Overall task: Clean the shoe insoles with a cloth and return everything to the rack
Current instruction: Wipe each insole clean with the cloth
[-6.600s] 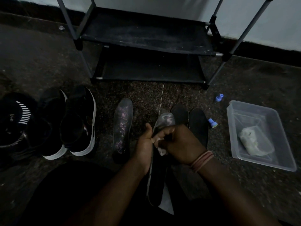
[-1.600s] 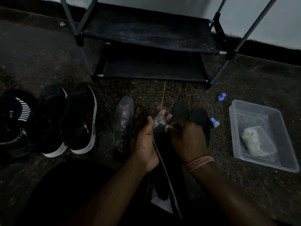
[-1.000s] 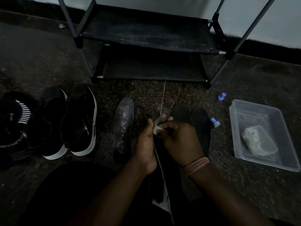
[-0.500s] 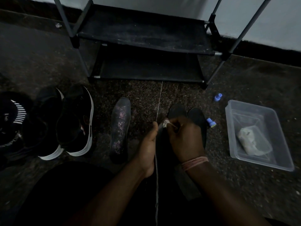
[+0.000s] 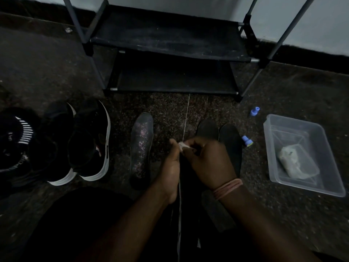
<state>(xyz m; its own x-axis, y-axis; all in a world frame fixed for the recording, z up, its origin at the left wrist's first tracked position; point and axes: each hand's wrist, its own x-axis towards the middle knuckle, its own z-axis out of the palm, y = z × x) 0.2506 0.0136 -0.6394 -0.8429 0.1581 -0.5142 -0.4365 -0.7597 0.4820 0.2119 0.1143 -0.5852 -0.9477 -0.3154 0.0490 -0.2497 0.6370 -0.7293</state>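
My left hand (image 5: 171, 167) grips a dark insole (image 5: 179, 205) held on edge between my arms, its thin side toward the camera. My right hand (image 5: 209, 161) pinches a small white cloth (image 5: 182, 145) against the insole's top end. A grey speckled insole (image 5: 141, 148) lies flat on the floor to the left of my hands. Two black insoles (image 5: 231, 146) lie side by side behind my right hand, partly hidden by it. The black shoe rack (image 5: 170, 42) stands against the wall, both shelves bare.
A pair of black sneakers with white soles (image 5: 90, 142) and another dark striped shoe (image 5: 17, 140) sit at the left. A clear plastic tub (image 5: 302, 154) holding a pale cloth is at the right. Two small blue caps (image 5: 247, 141) lie near it.
The insole has turned from showing its face to standing edge-on. My right hand with the cloth has slid up to its top end. The view shifted slightly.
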